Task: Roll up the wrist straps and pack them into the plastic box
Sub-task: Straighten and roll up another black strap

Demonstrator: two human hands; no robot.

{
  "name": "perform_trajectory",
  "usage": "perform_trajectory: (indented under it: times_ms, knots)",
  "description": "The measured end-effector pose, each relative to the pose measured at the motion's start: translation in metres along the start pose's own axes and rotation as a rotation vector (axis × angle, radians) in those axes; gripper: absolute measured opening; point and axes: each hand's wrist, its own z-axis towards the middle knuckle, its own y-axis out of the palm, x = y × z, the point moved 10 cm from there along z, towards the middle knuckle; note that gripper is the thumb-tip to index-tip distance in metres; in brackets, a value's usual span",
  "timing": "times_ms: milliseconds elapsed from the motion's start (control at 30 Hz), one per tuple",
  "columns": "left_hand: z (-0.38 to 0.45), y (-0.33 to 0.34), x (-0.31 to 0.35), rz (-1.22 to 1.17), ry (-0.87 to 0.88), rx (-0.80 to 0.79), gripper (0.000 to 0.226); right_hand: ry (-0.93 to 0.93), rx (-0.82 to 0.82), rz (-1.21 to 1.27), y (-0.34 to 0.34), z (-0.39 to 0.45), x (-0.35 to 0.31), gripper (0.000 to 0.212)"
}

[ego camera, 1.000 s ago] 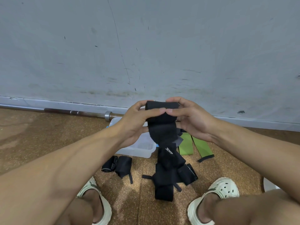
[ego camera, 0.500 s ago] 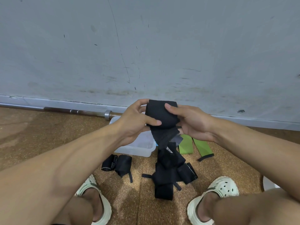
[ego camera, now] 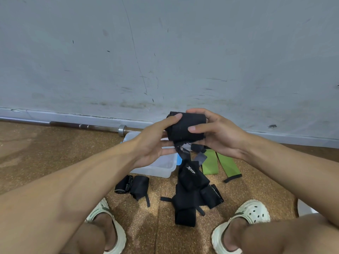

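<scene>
I hold a black wrist strap (ego camera: 180, 128) in front of me, wound into a thick roll, with a short thin tail hanging below it. My left hand (ego camera: 156, 140) grips its left end, thumb on top. My right hand (ego camera: 216, 131) curls round its right end, thumb across the front. The clear plastic box (ego camera: 156, 167) stands on the floor under my left hand, partly hidden. A heap of loose black straps (ego camera: 192, 195) lies in front of the box, and two rolled black straps (ego camera: 132, 185) lie to its left.
Two green straps (ego camera: 220, 164) lie on the cork floor right of the box. A steel barbell (ego camera: 88, 126) runs along the foot of the grey wall. My feet in pale clogs (ego camera: 244, 222) flank the heap.
The strap's long hanging part has been wound up into the roll, leaving only a short tail. Both hands turned around the roll and stayed at the same height.
</scene>
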Motion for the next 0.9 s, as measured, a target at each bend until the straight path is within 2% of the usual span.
perform_trajectory:
  times_ms: [200, 333, 433, 567, 667, 767, 900]
  knots:
    - [0.002, -0.007, 0.006, -0.038, 0.058, 0.061, 0.035, 0.083, -0.064, -0.091, 0.001, 0.001, 0.008, 0.048]
    - [0.003, -0.006, 0.011, -0.049, 0.092, 0.008, 0.048, 0.138, -0.117, -0.076, 0.005, 0.0, 0.018, 0.058]
    - [0.004, -0.005, 0.01, -0.035, 0.101, -0.002, 0.044, 0.097, -0.129, -0.071, 0.006, 0.0, 0.013, 0.059]
    - [0.003, 0.001, 0.011, -0.075, 0.133, 0.027, 0.033, -0.016, -0.01, -0.165, 0.001, 0.001, 0.006, 0.076]
    - [0.005, -0.004, 0.005, 0.051, 0.149, 0.197, 0.048, -0.105, 0.043, -0.376, 0.008, -0.004, -0.002, 0.077]
    - [0.005, -0.018, -0.006, 0.091, 0.132, 0.4, 0.059, -0.108, 0.057, -0.494, 0.015, -0.006, 0.0, 0.08]
    - [-0.003, -0.024, -0.002, 0.213, 0.147, 0.51, 0.059, -0.059, 0.046, -0.576, 0.02, -0.003, 0.009, 0.074]
